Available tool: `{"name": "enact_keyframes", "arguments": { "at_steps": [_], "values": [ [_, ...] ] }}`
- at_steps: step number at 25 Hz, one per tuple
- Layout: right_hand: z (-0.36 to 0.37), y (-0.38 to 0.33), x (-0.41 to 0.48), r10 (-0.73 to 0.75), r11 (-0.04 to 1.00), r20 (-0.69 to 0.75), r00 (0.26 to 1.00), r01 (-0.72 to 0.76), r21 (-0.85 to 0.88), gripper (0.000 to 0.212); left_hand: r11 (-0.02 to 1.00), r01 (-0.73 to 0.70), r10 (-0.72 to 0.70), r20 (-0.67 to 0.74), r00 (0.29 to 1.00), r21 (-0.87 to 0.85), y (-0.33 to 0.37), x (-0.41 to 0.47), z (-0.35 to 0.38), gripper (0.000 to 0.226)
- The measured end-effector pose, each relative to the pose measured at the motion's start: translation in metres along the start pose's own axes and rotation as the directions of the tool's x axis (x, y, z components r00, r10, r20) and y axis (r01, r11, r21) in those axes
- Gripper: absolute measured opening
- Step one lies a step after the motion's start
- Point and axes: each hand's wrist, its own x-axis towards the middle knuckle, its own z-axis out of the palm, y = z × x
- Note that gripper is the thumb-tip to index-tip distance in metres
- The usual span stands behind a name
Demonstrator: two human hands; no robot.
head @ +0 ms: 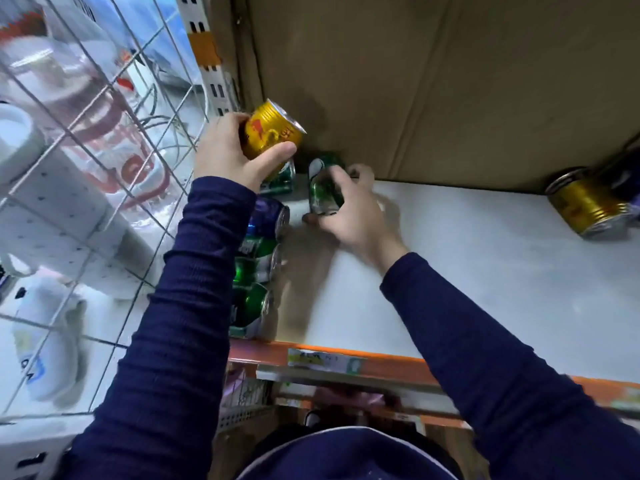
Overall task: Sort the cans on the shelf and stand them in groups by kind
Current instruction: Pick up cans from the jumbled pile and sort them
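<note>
The left hand (225, 152) holds a gold can (272, 131) up high, fingers curled round it. The right hand (349, 216) grips a green can (323, 190) down by the white shelf (485, 271), mid frame.

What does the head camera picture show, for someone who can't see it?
A person in blue sleeves sorts cans on a white shelf: the left hand holds up a gold can, the right hand grips a green can near the back. More cans, mostly green, line the left edge, and another gold can sits far right.
</note>
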Motion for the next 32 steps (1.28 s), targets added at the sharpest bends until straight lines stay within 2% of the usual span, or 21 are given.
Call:
{"name": "enact_keyframes", "arguments": {
  "at_steps": [2,4,6,8,12,15,18,20,22,24,26,28,32],
  "values": [
    [-0.013,0.007,-0.014,0.036,0.999,-0.055,0.998,-0.035,0.013,0.060,0.998,-0.013,0.014,0.026,1.000,-0.059,0.012,-0.006,0.009,0.066],
    [-0.039,0.018,-0.035,0.144,0.975,-0.104,0.984,-0.122,0.186,0.054,0.992,0.005,0.004,0.075,0.997,-0.124,0.027,-0.017,0.021,0.062],
    [-0.072,0.034,-0.063,0.213,0.910,-0.146,0.966,-0.141,0.391,0.046,0.985,0.017,0.006,0.131,0.991,-0.171,0.048,-0.032,0.037,0.059],
    [-0.106,0.054,-0.097,0.264,0.863,-0.185,0.947,-0.146,0.484,0.039,0.976,0.004,0.036,0.178,0.983,-0.219,0.075,-0.051,0.057,0.060],
    [-0.168,0.092,-0.170,0.372,0.861,-0.336,0.865,-0.187,0.472,0.038,0.894,0.080,0.073,0.319,0.945,-0.441,0.147,-0.098,0.098,0.055],
    [-0.230,0.124,-0.233,0.403,0.866,-0.441,0.802,-0.178,0.467,0.034,0.847,0.089,0.164,0.416,0.894,-0.524,0.221,-0.144,0.134,0.047],
    [-0.293,0.157,-0.302,0.418,0.858,-0.465,0.781,-0.170,0.485,0.033,0.796,0.042,0.300,0.454,0.839,-0.603,0.301,-0.194,0.168,0.044],
    [-0.323,0.176,-0.341,0.436,0.845,-0.463,0.771,-0.174,0.506,0.048,0.762,0.030,0.356,0.457,0.815,-0.646,0.342,-0.223,0.188,0.051],
    [-0.355,0.195,-0.383,0.451,0.863,-0.491,0.745,-0.225,0.452,0.064,0.733,0.045,0.401,0.484,0.778,-0.679,0.385,-0.256,0.210,0.056],
    [-0.383,0.215,-0.420,0.464,0.881,-0.511,0.724,-0.314,0.355,0.059,0.725,0.037,0.448,0.512,0.733,-0.688,0.423,-0.284,0.228,0.058],
    [-0.405,0.235,-0.450,0.507,0.857,-0.515,0.691,-0.342,0.385,0.050,0.717,0.020,0.494,0.528,0.691,-0.697,0.461,-0.305,0.243,0.056],
    [-0.419,0.256,-0.469,0.544,0.834,-0.559,0.626,-0.333,0.439,0.047,0.684,0.017,0.539,0.521,0.662,-0.729,0.494,-0.319,0.256,0.056],
    [-0.461,0.302,-0.490,0.612,0.789,-0.652,0.448,-0.293,0.540,0.052,0.642,-0.050,0.629,0.489,0.604,-0.765,0.564,-0.334,0.296,0.059]
  ]
}}
